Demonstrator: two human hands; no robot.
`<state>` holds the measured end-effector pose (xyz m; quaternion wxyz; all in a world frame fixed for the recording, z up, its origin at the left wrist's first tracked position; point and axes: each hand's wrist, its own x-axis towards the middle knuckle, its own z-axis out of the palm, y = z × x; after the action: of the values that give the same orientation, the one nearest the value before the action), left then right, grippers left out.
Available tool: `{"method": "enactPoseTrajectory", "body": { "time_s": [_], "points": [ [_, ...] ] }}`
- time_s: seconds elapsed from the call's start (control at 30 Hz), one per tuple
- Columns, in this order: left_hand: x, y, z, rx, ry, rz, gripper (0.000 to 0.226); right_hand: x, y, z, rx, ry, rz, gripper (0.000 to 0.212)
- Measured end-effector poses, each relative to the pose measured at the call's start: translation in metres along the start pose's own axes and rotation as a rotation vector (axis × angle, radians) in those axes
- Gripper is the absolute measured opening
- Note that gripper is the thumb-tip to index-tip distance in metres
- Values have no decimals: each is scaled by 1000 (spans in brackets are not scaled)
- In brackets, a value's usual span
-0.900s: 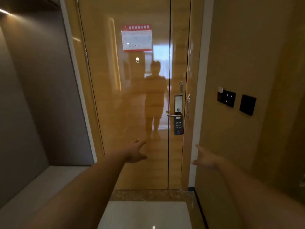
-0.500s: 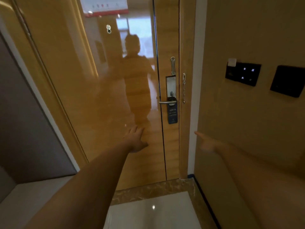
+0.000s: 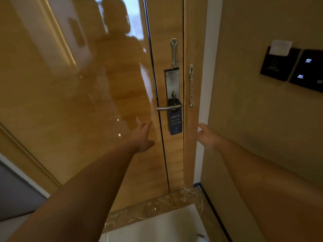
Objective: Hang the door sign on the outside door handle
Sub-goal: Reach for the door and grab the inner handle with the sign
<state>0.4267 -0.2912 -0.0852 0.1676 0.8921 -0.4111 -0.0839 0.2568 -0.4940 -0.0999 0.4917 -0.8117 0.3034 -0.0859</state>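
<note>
A dark blue door sign [image 3: 175,122] with "DO NOT DISTURB" on it hangs from the silver lever handle [image 3: 167,107] on the inside of the glossy wooden door [image 3: 97,105], which is closed. My left hand [image 3: 142,136] reaches toward the door, fingers spread, below and left of the handle, holding nothing. At the door frame, my right hand [image 3: 207,136] is stretched out below and right of the sign, fingers loosely apart and empty. Neither hand touches the sign or the handle.
A steel lock plate [image 3: 172,81] and a vertical latch [image 3: 174,52] sit above the handle. A security chain [image 3: 191,88] hangs on the door frame. Dark switch panels with a key card [image 3: 281,63] are on the right wall. A marble threshold [image 3: 157,206] runs along the floor.
I have walked closer to the door, so the handle and sign look much larger. Both hands have stretched forward toward the handle area, still empty.
</note>
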Motion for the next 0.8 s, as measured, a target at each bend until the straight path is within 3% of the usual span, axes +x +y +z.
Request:
{"method": "enactPoseTrajectory", "body": {
  "time_s": [0.33, 0.47, 0.67, 0.8],
  "points": [
    [189, -9, 4, -79, -2, -62, 78, 202, 4, -2, 82, -181, -13, 22],
    [242, -12, 22, -165, -31, -99, 68, 263, 16, 4, 183, -169, -73, 36],
    [264, -23, 35, -221, -86, -12, 22, 307, 33, 18, 87, -138, -68, 33],
    [272, -29, 25, -123, -220, 47, 20, 310, 41, 13, 64, -175, -41, 27]
  ]
}}
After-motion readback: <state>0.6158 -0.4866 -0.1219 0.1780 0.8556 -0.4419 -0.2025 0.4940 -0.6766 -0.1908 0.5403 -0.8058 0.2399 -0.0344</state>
